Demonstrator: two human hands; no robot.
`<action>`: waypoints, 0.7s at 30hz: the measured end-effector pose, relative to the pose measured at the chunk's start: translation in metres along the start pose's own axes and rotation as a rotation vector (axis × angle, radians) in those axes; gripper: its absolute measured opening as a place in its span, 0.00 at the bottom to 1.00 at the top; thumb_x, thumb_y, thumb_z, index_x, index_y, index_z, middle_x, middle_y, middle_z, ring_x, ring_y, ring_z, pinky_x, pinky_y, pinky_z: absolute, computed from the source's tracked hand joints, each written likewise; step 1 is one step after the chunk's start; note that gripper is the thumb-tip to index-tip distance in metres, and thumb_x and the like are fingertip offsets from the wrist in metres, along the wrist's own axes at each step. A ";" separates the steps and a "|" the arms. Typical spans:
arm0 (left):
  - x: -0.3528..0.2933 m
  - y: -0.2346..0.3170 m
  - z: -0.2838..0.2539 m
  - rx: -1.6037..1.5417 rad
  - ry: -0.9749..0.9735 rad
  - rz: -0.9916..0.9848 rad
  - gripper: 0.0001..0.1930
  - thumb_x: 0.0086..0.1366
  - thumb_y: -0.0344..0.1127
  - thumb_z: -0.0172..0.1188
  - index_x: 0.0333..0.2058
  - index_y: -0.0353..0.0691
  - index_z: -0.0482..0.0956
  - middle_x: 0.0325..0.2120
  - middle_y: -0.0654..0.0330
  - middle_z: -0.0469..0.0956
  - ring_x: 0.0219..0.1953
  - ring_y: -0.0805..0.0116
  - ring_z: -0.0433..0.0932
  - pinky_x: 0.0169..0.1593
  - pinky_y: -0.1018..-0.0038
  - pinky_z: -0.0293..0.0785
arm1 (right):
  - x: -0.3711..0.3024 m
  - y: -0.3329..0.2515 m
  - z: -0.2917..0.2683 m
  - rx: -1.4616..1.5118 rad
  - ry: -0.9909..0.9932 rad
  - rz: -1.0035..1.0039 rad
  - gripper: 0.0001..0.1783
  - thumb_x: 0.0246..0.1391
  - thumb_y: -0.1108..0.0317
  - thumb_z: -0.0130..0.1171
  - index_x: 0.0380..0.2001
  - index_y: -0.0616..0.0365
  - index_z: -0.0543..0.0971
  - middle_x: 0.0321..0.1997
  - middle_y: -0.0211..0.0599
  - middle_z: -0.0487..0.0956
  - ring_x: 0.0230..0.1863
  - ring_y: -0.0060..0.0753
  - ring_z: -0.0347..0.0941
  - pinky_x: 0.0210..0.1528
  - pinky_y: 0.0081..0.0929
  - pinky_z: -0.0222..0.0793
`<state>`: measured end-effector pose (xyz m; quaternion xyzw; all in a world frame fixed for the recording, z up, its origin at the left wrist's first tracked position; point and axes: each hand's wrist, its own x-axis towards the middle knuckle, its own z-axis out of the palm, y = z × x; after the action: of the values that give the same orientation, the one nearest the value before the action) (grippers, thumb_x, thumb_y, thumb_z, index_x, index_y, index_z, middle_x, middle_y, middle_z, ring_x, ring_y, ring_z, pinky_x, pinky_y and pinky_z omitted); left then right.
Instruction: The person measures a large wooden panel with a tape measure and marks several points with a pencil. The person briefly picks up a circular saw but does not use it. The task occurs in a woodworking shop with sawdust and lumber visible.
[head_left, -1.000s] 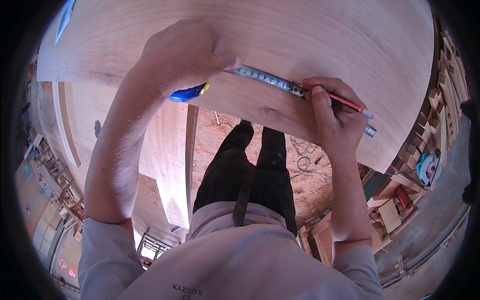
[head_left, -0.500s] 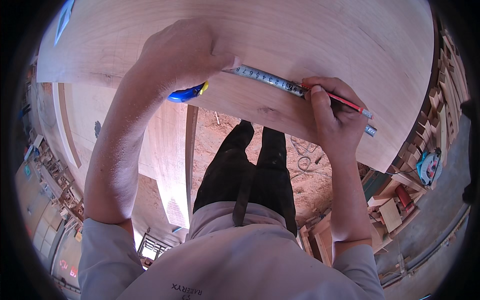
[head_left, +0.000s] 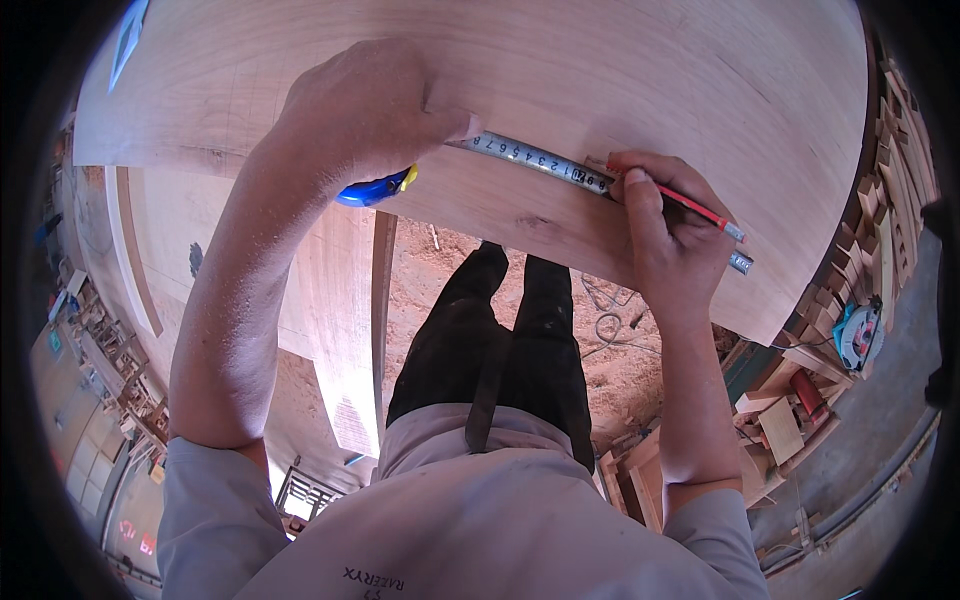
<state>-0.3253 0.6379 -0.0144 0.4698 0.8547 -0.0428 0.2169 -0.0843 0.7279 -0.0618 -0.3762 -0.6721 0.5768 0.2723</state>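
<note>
A steel tape measure blade (head_left: 535, 160) stretches across a pale wooden board (head_left: 600, 60). My left hand (head_left: 375, 100) is closed over the tape at its left part, thumb on the blade. Below my left wrist the blue and yellow tape case (head_left: 375, 189) partly shows; the rest is hidden. Over the right part of the blade rests my right hand (head_left: 675, 225), its fingers closed around a red pencil (head_left: 692, 207). The pencil's tip points left, beside the blade's far edge. The blade passes under this hand, and its end shows beyond the palm.
On the right floor lie stacked wood strips (head_left: 895, 190), a teal circular saw (head_left: 858, 335) and wood offcuts (head_left: 782, 428). A cable (head_left: 607, 330) coils on the dusty ground by my legs. More boards (head_left: 340, 310) stand at the left, with piled scraps (head_left: 110, 360) beyond.
My right hand and the pencil have shifted very slightly at the blade. My left hand and the tape case look nearly still.
</note>
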 end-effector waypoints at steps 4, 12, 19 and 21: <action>0.000 -0.001 0.002 0.004 0.010 0.003 0.28 0.59 0.64 0.69 0.25 0.40 0.82 0.21 0.56 0.78 0.25 0.67 0.80 0.33 0.68 0.77 | -0.001 0.001 -0.001 -0.013 -0.022 -0.005 0.05 0.59 0.77 0.63 0.37 0.66 0.85 0.36 0.37 0.85 0.34 0.19 0.78 0.37 0.18 0.73; -0.001 0.000 0.000 0.029 0.009 0.000 0.28 0.59 0.64 0.69 0.25 0.40 0.82 0.21 0.56 0.78 0.25 0.67 0.80 0.33 0.68 0.77 | 0.000 -0.001 0.001 -0.015 0.000 -0.022 0.05 0.60 0.78 0.62 0.37 0.67 0.85 0.35 0.37 0.85 0.34 0.20 0.78 0.37 0.19 0.74; 0.001 -0.001 0.001 0.030 0.005 -0.001 0.29 0.58 0.65 0.69 0.24 0.39 0.82 0.20 0.55 0.78 0.24 0.66 0.79 0.32 0.68 0.76 | 0.000 -0.003 0.003 0.002 0.018 0.001 0.06 0.62 0.78 0.61 0.38 0.67 0.85 0.35 0.38 0.84 0.34 0.21 0.79 0.38 0.19 0.75; 0.000 -0.002 0.002 0.030 0.015 0.001 0.29 0.58 0.65 0.69 0.24 0.39 0.83 0.20 0.55 0.78 0.24 0.66 0.79 0.32 0.68 0.76 | 0.000 -0.003 0.003 0.013 0.019 0.001 0.06 0.62 0.78 0.61 0.38 0.67 0.85 0.35 0.38 0.84 0.34 0.21 0.79 0.38 0.19 0.75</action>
<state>-0.3263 0.6366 -0.0166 0.4737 0.8553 -0.0518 0.2032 -0.0871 0.7260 -0.0598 -0.3803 -0.6653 0.5779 0.2807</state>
